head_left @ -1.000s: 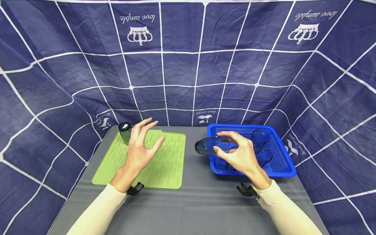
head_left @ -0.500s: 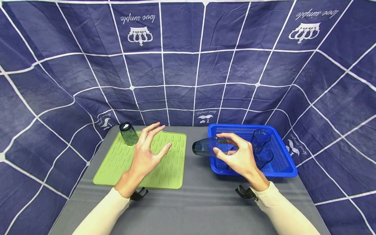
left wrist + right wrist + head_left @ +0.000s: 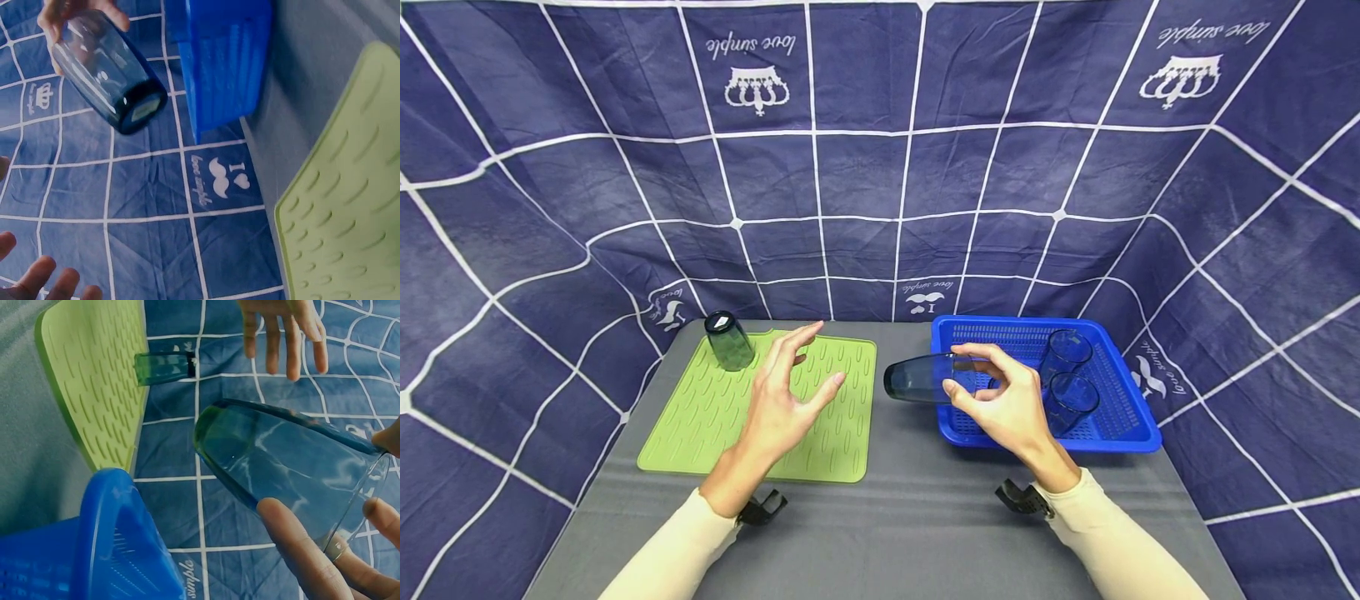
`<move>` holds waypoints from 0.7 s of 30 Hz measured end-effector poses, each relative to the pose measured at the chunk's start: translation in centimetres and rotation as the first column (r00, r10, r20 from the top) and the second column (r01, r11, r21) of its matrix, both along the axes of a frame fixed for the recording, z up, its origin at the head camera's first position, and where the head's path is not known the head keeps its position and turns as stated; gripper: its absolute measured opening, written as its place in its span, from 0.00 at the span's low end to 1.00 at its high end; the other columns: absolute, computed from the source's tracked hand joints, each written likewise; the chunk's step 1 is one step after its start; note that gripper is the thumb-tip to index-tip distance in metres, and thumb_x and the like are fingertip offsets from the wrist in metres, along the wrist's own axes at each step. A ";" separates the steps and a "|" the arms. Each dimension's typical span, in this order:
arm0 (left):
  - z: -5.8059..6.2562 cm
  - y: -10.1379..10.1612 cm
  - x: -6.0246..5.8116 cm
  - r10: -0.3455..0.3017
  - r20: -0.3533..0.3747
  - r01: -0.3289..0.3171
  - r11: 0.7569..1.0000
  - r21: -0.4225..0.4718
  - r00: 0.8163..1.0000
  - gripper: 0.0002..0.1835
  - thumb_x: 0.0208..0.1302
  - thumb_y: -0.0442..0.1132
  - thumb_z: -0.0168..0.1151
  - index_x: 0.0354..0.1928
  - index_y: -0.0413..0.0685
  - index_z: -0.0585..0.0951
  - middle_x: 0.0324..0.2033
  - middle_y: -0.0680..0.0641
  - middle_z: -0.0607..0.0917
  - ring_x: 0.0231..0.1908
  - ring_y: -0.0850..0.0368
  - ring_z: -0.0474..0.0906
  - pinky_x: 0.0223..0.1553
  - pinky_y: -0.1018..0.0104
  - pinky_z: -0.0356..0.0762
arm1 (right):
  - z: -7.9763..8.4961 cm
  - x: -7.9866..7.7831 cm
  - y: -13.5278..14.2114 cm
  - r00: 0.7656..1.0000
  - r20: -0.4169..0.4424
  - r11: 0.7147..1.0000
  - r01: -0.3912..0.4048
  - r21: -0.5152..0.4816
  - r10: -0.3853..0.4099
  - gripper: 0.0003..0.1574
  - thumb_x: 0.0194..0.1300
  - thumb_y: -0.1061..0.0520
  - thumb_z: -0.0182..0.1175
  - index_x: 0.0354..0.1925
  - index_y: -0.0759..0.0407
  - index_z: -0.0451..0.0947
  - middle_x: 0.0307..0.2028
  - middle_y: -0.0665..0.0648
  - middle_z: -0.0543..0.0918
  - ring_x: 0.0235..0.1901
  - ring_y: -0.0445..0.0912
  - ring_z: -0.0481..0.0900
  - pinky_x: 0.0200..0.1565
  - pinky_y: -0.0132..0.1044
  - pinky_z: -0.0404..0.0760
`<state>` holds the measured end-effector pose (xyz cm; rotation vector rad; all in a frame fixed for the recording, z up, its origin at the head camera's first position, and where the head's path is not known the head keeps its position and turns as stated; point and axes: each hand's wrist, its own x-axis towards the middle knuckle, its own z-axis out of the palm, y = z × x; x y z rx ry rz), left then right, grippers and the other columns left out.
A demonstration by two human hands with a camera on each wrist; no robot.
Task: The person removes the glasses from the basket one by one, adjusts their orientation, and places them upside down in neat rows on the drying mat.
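My right hand pinches a tinted drinking glass near its rim. The glass lies sideways in the air by the blue basket's left edge, its base pointing left. In the right wrist view, thumb and fingers grip the rim end of the glass. My left hand hovers over the green mat, fingers spread apart from the thumb, with nothing held. A second drinking glass stands upside down at the mat's back left corner. Only some left fingertips show in the left wrist view.
A blue plastic basket stands on the right of the grey table, with more glasses upright inside it. Blue checked cloth hangs behind and at both sides.
My left hand has moved right, away from the standing glass, which shows more fully now. My right hand has shifted the held glass slightly to the left.
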<state>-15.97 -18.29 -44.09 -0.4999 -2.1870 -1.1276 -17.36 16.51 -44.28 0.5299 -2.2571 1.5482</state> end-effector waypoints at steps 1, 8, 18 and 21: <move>-0.1 0.1 0.1 -0.003 0.017 0.003 1.000 0.014 1.000 0.41 0.68 0.40 0.86 0.82 0.52 0.80 0.75 0.45 0.86 0.73 0.45 0.84 0.71 0.55 0.87 | -0.1 0.0 -0.1 1.000 -0.001 1.000 -0.004 -0.007 0.004 0.30 0.65 0.58 0.86 0.64 0.45 0.92 0.61 0.50 0.96 0.54 0.46 0.98 0.41 0.34 0.96; -0.6 0.7 0.7 -0.021 0.062 0.019 0.999 0.036 0.998 0.42 0.67 0.40 0.87 0.82 0.56 0.81 0.75 0.46 0.86 0.74 0.47 0.84 0.70 0.53 0.89 | -0.8 0.0 -0.4 0.999 -0.014 0.996 -0.047 -0.078 0.046 0.30 0.65 0.65 0.84 0.64 0.53 0.92 0.62 0.59 0.96 0.54 0.37 0.96 0.41 0.33 0.96; -1.2 1.4 0.9 -0.062 0.095 0.056 0.996 0.070 0.994 0.43 0.67 0.39 0.87 0.82 0.54 0.80 0.76 0.47 0.85 0.76 0.47 0.82 0.65 0.42 0.93 | -1.3 0.3 -1.0 0.995 -0.031 0.979 -0.104 -0.174 0.100 0.31 0.63 0.73 0.80 0.64 0.63 0.89 0.62 0.67 0.94 0.55 0.36 0.96 0.40 0.37 0.97; -1.3 1.6 1.0 -0.077 0.111 0.068 0.994 0.083 0.991 0.43 0.67 0.39 0.87 0.82 0.54 0.80 0.77 0.48 0.84 0.77 0.48 0.82 0.65 0.43 0.93 | -1.5 0.3 -1.1 0.992 -0.039 0.973 -0.123 -0.197 0.117 0.32 0.63 0.75 0.79 0.64 0.65 0.89 0.61 0.68 0.93 0.55 0.40 0.96 0.40 0.39 0.97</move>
